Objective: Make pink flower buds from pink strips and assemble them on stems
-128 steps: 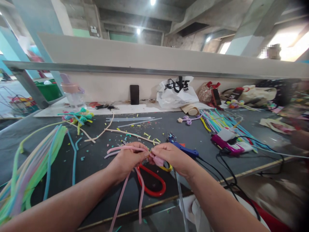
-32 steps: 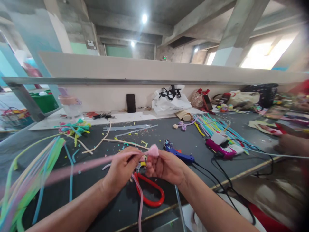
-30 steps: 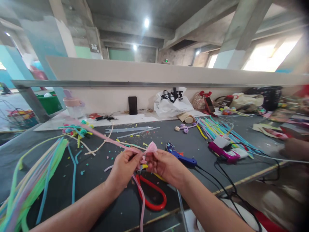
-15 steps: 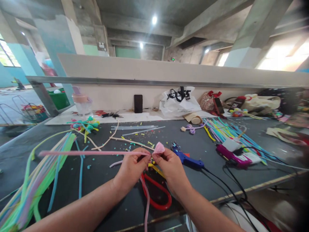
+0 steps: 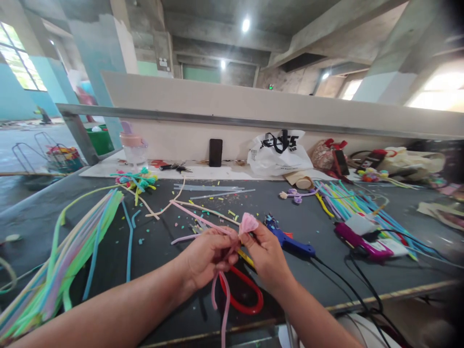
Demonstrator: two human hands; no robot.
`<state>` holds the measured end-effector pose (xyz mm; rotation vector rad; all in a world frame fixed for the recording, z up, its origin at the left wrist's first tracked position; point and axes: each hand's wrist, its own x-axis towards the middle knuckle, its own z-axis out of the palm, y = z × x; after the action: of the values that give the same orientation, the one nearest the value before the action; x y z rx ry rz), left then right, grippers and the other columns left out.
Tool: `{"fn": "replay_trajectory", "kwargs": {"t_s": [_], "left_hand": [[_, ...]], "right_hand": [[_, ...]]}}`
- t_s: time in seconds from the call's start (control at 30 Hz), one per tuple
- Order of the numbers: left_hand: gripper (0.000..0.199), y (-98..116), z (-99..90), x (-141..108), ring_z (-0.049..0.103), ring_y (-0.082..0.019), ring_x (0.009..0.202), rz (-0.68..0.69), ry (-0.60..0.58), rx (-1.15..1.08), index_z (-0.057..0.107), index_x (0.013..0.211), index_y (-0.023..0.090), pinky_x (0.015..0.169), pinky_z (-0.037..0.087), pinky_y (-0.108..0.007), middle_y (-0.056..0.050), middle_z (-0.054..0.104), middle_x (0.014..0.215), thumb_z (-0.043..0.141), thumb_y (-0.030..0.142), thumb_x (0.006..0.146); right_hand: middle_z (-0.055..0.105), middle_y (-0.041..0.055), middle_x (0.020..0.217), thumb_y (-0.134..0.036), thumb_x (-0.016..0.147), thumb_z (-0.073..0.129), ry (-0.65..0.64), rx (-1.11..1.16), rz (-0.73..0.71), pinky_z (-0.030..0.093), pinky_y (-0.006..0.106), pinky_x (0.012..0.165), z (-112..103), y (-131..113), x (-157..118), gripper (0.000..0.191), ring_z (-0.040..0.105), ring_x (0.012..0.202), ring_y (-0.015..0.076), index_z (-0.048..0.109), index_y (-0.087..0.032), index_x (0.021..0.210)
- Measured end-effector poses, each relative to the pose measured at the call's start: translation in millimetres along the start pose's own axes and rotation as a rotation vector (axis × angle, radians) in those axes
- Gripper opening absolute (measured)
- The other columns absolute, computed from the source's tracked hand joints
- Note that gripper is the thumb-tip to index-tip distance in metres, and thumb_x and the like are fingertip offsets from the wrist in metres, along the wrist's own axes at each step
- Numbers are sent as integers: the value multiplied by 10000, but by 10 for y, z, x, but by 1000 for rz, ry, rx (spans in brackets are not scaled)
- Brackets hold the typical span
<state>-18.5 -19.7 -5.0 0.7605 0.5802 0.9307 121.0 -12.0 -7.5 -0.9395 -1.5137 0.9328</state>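
Near the middle of the dark table, a small pink bundle (image 5: 248, 223) stands up from the fingertips of my right hand (image 5: 264, 253), which is closed on its base. My left hand (image 5: 212, 253) touches the right one and is closed on a pink pipe cleaner (image 5: 197, 217) that slants up to the left. Two more pink ends hang below my left hand. Behind the hands lie a yellow strip (image 5: 246, 258) and a red loop (image 5: 254, 306). A blue glue gun (image 5: 295, 244) rests just right of my right hand.
Bundled colored pipe cleaners (image 5: 81, 249) lie at left, others (image 5: 362, 212) at right. A magenta power strip (image 5: 357, 241) trails black cords. A phone (image 5: 215, 152), a bottle (image 5: 133, 149) and a white bag (image 5: 277, 154) stand at the back. Small clippings are scattered mid-table.
The pink pipe cleaner has swung from pointing level left to slanting away, and a second pink end now hangs below my left hand. My left fingers have curled in more. The view has shifted slightly left.
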Motion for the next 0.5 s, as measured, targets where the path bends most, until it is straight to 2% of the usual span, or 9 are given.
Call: {"fn": "replay_trajectory", "kwargs": {"t_s": [0.13,0.23,0.3,0.37,0.5], "left_hand": [[160,4,-44,-20,483,-58,431,-157,-162,-127,563,732,115,325,139,-151,8,511,594,659,230,679],[176,-18,-17,-47,504,-65,428,-163,-205,-131,570,741,114,319,154,-155,6,523,596,673,243,679],[173,-29,8,-45,505,-61,416,-58,-126,-61,565,717,118,319,182,-149,12,528,580,665,258,701],[174,-36,12,-14,487,-55,394,96,7,59,555,712,129,330,230,-141,23,533,536,646,277,730],[174,-41,-56,89,443,-70,359,300,235,439,551,713,154,354,313,-166,39,531,472,599,315,759]], "right_hand": [[566,-5,706,-287,708,691,-214,300,153,427,246,562,-65,-17,2,108,516,568,120,639,-192,706],[559,-14,618,-318,666,738,-304,521,239,435,241,526,-52,-21,-9,177,514,531,114,631,-179,684],[568,-21,595,-313,648,754,-278,622,277,438,239,500,-5,-22,-13,191,516,516,116,636,-185,728],[586,-28,627,-289,655,751,-166,672,297,437,228,496,58,-18,-16,193,521,527,111,637,-197,782],[607,-30,642,-273,654,753,32,609,372,451,231,581,155,-9,-27,168,543,566,106,624,-180,706]]}}
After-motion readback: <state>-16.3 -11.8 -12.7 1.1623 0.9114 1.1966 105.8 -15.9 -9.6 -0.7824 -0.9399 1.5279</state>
